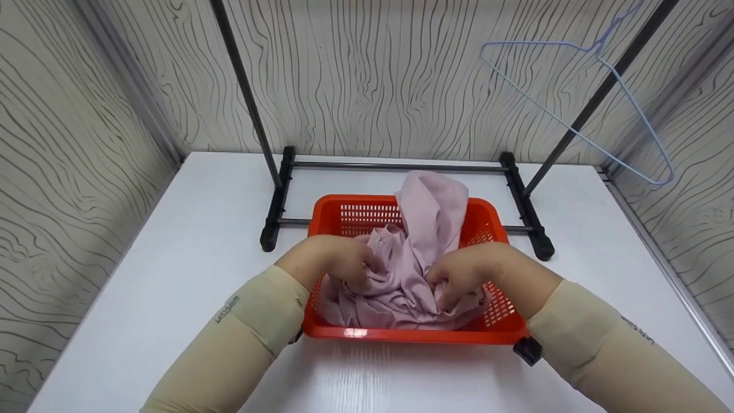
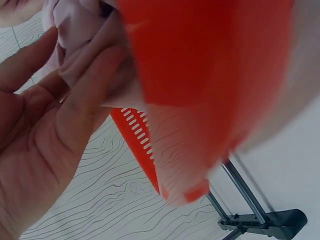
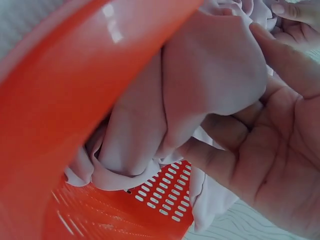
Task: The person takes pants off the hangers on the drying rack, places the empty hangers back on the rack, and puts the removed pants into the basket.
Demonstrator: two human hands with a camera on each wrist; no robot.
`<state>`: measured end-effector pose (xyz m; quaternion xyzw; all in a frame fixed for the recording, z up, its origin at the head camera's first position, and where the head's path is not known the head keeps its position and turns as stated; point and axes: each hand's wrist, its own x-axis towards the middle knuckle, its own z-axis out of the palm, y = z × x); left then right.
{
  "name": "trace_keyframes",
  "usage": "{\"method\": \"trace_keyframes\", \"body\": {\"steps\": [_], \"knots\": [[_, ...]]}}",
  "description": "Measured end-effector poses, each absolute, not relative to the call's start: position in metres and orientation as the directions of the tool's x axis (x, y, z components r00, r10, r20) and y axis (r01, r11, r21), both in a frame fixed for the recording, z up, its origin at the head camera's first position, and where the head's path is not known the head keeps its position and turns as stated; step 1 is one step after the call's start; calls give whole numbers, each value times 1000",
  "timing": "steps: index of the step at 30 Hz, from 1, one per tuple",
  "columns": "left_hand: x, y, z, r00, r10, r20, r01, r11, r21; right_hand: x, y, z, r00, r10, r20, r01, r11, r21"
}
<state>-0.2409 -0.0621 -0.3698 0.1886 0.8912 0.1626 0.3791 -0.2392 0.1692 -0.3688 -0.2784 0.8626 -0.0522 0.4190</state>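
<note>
A crumpled pink cloth [image 1: 433,212] lies in a red plastic basket [image 1: 413,336] with slotted walls, and one folded end rises over the basket's far rim. Inside the basket, my left hand [image 1: 344,261] pinches the cloth at its left part; the left wrist view has the thumb and fingers on either side of a fold [image 2: 92,55]. Further right, my right hand [image 1: 467,272] holds another part of the same cloth. Its thumb and curled fingers close round a broad fold [image 3: 215,65] in the right wrist view. The bunched folds hide some fingertips.
Behind the basket stands a rack with black feet [image 1: 275,215] and dark uprights [image 1: 246,92] on a white table [image 1: 166,258]. A light blue wire hanger [image 1: 524,42] hangs at the upper right. Wood-grain patterned panels [image 1: 367,86] enclose the table at the back and sides.
</note>
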Motion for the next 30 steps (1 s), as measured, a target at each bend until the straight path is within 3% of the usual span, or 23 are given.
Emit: {"method": "trace_keyframes", "body": {"steps": [6, 13, 16, 19, 23, 30], "knots": [[-240, -61, -368, -598, 473, -647, 238, 876, 420, -240, 167, -365, -452, -559, -695, -490, 807, -331], [-239, -59, -364, -596, 433, -676, 177, 893, 415, -253, 180, -340, -492, -618, -613, -442, 784, -435], [-238, -58, -364, -598, 435, -674, 195, 894, 403, -266, 186, -330, -557, -641, -527, -392, 763, -514], [-238, -58, -364, -596, 439, -672, 201, 892, 405, -278, 190, -326, -681, -609, -407, -335, 754, -565], [-237, -58, -363, -603, 433, -670, 197, 895, 401, -294, 191, -327, -830, -498, -250, -308, 785, -538], [-239, -58, -362, -595, 439, -673, 201, 892, 405, -315, 197, -341, -918, -325, -228, -181, 854, -488]]}}
